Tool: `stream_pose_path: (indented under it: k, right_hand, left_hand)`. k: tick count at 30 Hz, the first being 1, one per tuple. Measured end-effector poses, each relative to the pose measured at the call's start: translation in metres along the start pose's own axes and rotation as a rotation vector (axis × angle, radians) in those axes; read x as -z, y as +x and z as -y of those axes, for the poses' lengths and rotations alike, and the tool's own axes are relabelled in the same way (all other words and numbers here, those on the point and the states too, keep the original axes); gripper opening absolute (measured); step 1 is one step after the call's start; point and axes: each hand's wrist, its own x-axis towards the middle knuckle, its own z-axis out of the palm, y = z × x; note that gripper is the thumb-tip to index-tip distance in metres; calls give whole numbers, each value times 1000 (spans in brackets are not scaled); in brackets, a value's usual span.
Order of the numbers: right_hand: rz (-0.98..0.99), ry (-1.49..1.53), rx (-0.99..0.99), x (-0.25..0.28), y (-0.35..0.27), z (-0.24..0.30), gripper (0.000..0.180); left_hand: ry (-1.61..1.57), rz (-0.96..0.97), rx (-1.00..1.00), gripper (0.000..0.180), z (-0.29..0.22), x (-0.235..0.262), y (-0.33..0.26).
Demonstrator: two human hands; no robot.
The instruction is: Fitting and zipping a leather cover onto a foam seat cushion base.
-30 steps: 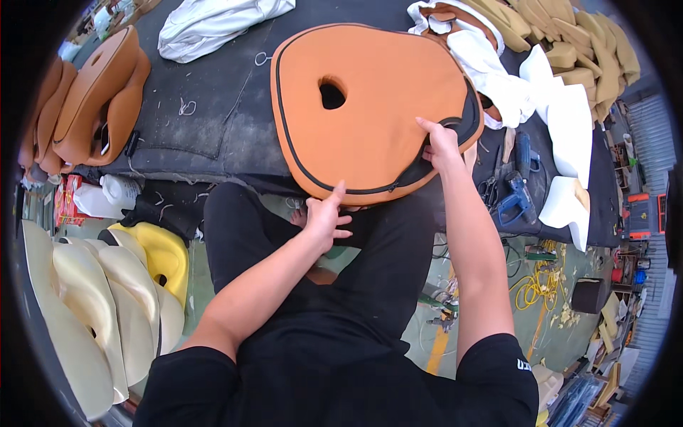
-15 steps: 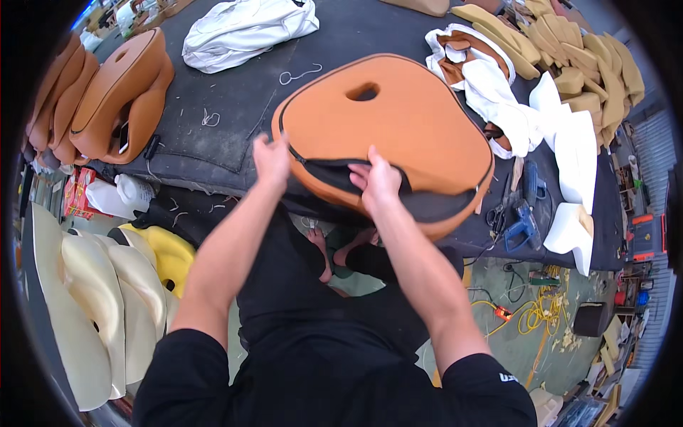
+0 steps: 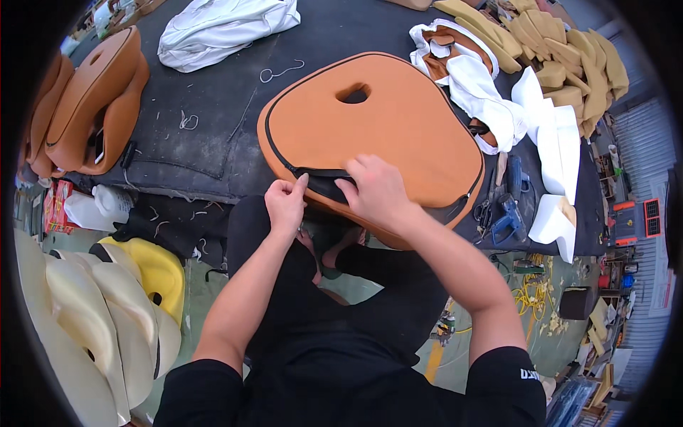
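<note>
An orange seat cover (image 3: 384,121) with a black zip along its edge and an oval hole near the top lies on the black worktable (image 3: 213,107), overhanging the near edge. My left hand (image 3: 286,203) pinches the zip at the cover's near-left edge. My right hand (image 3: 376,191) presses flat on the cover beside the open black gap of the zip, fingers spread over the orange fabric.
Finished orange seat shells (image 3: 96,99) stack at the left. White fabric (image 3: 220,28) lies at the back, white and tan foam pieces (image 3: 555,121) at the right. A blue tool (image 3: 509,210) and scissors (image 3: 485,211) lie by the cover. Cream and yellow foam cushions (image 3: 107,306) stand on the floor.
The cover has been turned and shifted right. My left hand moved from the cover's left rim to the zip at the near edge; my right hand stayed pressing by the opening.
</note>
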Motion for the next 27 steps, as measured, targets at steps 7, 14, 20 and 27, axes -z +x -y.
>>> stream_pose_path:
  k: [7,14,20,27]
  right_hand:
    - [447,-219,36,-35,50,-36,16]
    - [701,-419,16,-23,89,-21,20]
    - [837,-366,281,-27,117,-41,29]
    - [857,-239,220,-46,117,-5,29]
  left_hand:
    - [-60,-66,-182,91,25,-18,-8]
    - [93,-130,-326,94,21,-24,38]
    - [0,-290,-350,77,4,-43,85]
    - [62,-153,-345,67,3,0,109]
